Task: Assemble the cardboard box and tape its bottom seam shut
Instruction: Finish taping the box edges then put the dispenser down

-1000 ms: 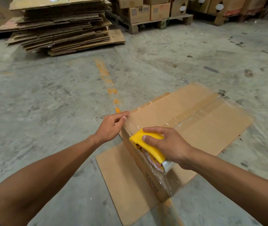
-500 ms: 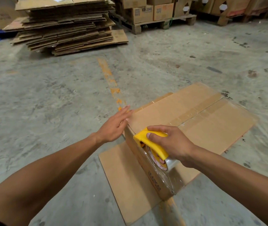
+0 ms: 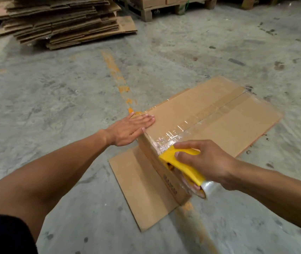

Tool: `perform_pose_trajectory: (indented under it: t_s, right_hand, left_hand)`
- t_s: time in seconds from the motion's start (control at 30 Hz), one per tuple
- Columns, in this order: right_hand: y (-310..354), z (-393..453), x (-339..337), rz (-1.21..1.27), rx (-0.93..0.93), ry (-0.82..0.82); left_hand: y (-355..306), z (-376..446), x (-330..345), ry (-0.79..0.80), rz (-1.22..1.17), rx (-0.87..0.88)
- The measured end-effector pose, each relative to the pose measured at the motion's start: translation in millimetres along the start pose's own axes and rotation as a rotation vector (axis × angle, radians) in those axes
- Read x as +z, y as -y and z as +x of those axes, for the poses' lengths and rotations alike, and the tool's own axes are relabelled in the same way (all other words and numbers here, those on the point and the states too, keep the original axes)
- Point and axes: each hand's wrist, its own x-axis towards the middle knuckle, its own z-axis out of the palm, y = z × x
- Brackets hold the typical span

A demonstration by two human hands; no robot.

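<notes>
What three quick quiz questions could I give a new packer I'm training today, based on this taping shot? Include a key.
1. True or false: the left hand lies flat on the cardboard box.
2. Which hand grips the yellow tape dispenser?
3. Where does the clear tape run? A) along the centre seam B) round the flattened cardboard stack C) across the concrete floor

Key: 1 true; 2 the right hand; 3 A.

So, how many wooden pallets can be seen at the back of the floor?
2, both cut off by the top edge: one pallet behind the cardboard stack, the other pallet at far right. More may be hidden.
</notes>
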Motion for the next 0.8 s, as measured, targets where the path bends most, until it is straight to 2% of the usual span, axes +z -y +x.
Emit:
perform_pose_trajectory:
  t_s: [0.07,0.17,0.23,0.3,0.37,0.47,0.67,0.8]
  right_hand:
    - [-10.0,-29.8,-8.6,0.017,0.036,0.021]
    - [-18.6,-43.8,-8.9,-0.062,0.0,-0.078]
    - [-21.4,-40.6,-5.5,-0.061,0.008,-0.109]
    - [-23.8,-37.6,-4.2,-0.053,-0.002,-0.122]
    - [-25.8,-32.7,-5.3,-0.053,-0.025,-0.131]
    - [-25.6,-11.6,-2.4,-0.029,-0.028,-0.139]
    - [-3.8,56.8,15.3,0.077,-0.057,-0.175]
    - [3.7,58.4,16.6,0.111,-0.027,-0.17]
  left_hand:
    - [-2.7,0.2,2.8,-0.02,0.062,0.003]
    - [-15.2,-1.2,3.5,-0.139,0.142,0.015]
    - [-36.3,-0.7,6.0,-0.198,0.125,0.141]
    - [-57.7,0.5,14.8,-0.146,0.084,0.282]
    - [-63.4,3.5,18.6,-0.067,0.049,0.298]
    - [-43.1,17.2,8.0,0.02,0.076,0.231]
    - [-5.3,48.6,-24.0,0.148,0.073,-0.017]
    - [-12.0,48.8,-21.7,0.119,0.049,-0.075]
